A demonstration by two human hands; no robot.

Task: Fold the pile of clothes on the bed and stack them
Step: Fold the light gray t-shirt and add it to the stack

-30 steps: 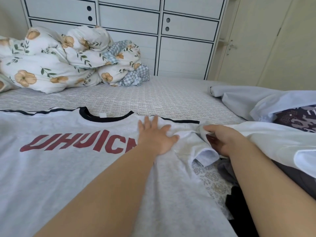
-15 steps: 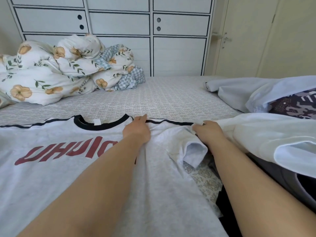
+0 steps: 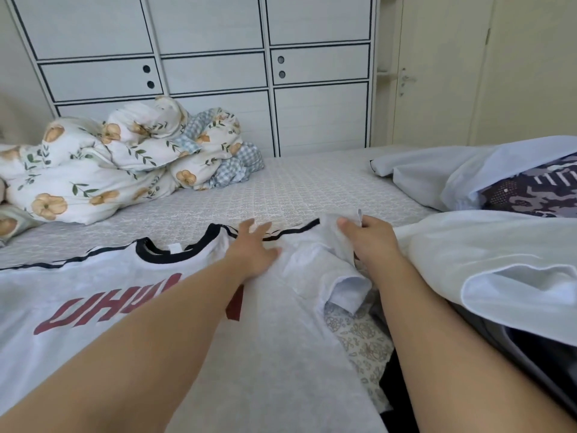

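tee lying face up across near bed, collar away | left hand pressing flat on shoulder, fingers spread straight | right hand pinching sleeve, lifting it inward | pile sitting right, touching right arm | quilt bunching far left

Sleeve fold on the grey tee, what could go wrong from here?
1. The right hand pinches only a bunched bit of the sleeve; the cuff already hangs curled, so the fold may land creased.
2. The left hand presses flat near the black collar; if it slips, the grey T-shirt could drag and skew.
3. The white garment lies right beside the right arm and could get caught in the fold.
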